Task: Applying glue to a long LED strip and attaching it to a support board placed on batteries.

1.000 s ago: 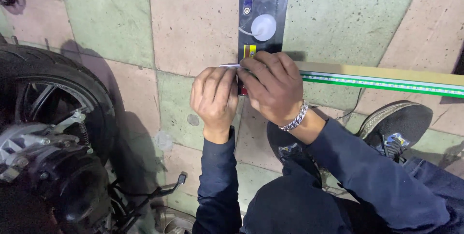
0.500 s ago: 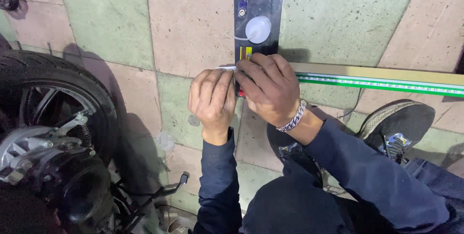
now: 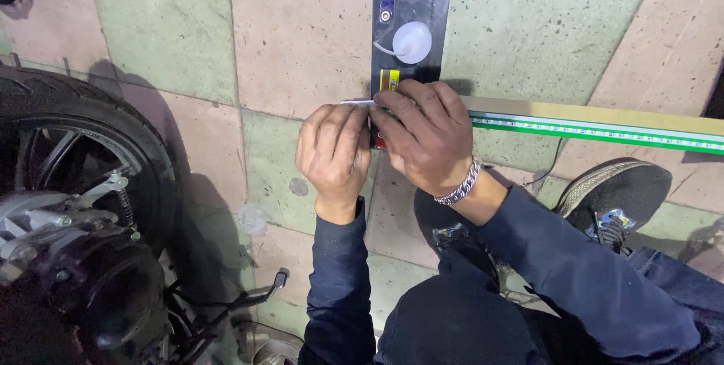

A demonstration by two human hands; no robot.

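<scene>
hands pinch the strip end: left hand (image 3: 332, 150) and right hand (image 3: 430, 139) clamped on light strip (image 3: 596, 127) at black battery (image 3: 409, 33); press steadily, keeping it flat on the floor.

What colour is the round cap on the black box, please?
White, on the black box; round cap, head view.

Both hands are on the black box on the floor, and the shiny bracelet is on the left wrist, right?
Not quite. Both hands, left hand and right hand, are on the black box on the tiled floor, but the head view shows the shiny bracelet on the right wrist, not the left.
</scene>
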